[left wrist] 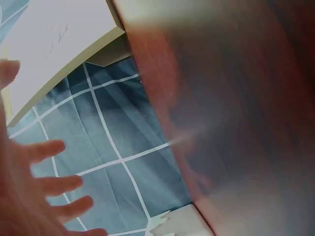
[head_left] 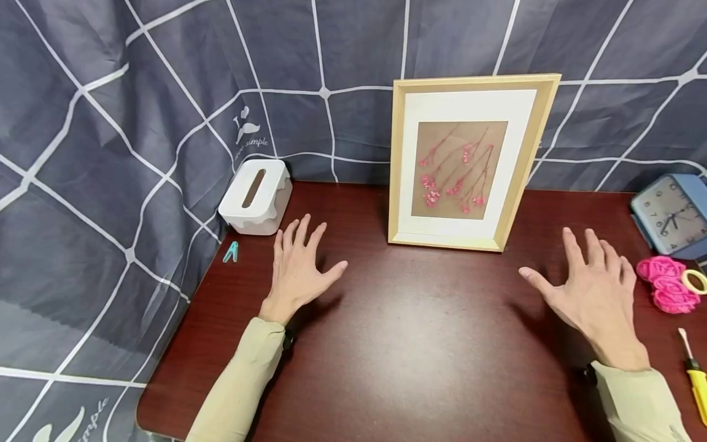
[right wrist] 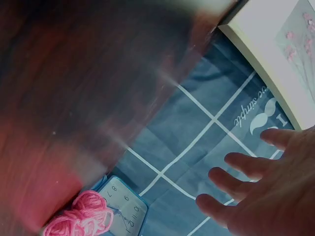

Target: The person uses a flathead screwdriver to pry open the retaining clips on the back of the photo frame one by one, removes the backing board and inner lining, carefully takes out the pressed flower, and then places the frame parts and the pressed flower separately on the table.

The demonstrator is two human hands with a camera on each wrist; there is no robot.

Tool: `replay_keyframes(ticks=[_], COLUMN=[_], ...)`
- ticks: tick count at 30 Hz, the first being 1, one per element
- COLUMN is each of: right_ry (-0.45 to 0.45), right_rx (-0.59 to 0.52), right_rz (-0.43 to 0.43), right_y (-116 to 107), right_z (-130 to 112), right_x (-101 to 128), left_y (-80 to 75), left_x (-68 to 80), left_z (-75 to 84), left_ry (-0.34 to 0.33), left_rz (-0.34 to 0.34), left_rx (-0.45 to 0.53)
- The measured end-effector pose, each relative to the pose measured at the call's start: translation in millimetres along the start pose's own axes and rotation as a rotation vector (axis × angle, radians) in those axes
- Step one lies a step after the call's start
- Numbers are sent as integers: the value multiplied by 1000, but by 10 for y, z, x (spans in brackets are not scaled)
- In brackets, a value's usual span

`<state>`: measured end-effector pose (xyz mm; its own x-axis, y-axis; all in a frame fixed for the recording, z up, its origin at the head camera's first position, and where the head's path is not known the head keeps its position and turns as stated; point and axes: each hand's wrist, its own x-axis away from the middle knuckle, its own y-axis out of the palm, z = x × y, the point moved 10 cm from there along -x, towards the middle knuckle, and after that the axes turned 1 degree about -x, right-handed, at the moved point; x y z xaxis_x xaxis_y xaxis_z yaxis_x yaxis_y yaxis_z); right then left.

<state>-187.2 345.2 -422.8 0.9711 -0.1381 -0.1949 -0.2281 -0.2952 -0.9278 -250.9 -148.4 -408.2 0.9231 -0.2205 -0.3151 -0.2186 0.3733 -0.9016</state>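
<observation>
Both hands hover palm-down over the dark red counter [head_left: 409, 344], fingers spread and holding nothing: the left hand [head_left: 298, 270] near the white tissue box [head_left: 255, 196], the right hand [head_left: 593, 294] beside the pink yarn flowers [head_left: 665, 283]. Between them, further back, the picture frame [head_left: 469, 162] stands upright against the grey cloth backdrop [head_left: 138, 123]: pale wood, white mat, pink blossoms on brown paper.

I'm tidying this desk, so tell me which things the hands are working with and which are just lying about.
In hand: picture frame, standing between the open left hand and right hand.

Lying about: tissue box, clip, clock, pink flowers, tape roll, yellow tool.
</observation>
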Motion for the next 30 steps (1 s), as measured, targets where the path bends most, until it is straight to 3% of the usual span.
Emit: replay_keyframes(ticks=[5,13,18,23,30], right_ry=[16,74,91,94,75], right_rx=[-68,-320,-461,-533,-574], right_rz=[38,59,127,167,150], right_y=[-94,-268,-398,-428,-384], right_z=[3,-12,-44,-109,-184], right_x=[38,19,-42,-174,-454], left_y=[-150,-285,-269,-215,1], left_x=[13,-46,-175,-375,-705], left_z=[44,10,29,89,282], left_ry=[8,-90,-140,-186,-144], left_rz=[150,265,283,294,196], left_rx=[113,331,453,552,660])
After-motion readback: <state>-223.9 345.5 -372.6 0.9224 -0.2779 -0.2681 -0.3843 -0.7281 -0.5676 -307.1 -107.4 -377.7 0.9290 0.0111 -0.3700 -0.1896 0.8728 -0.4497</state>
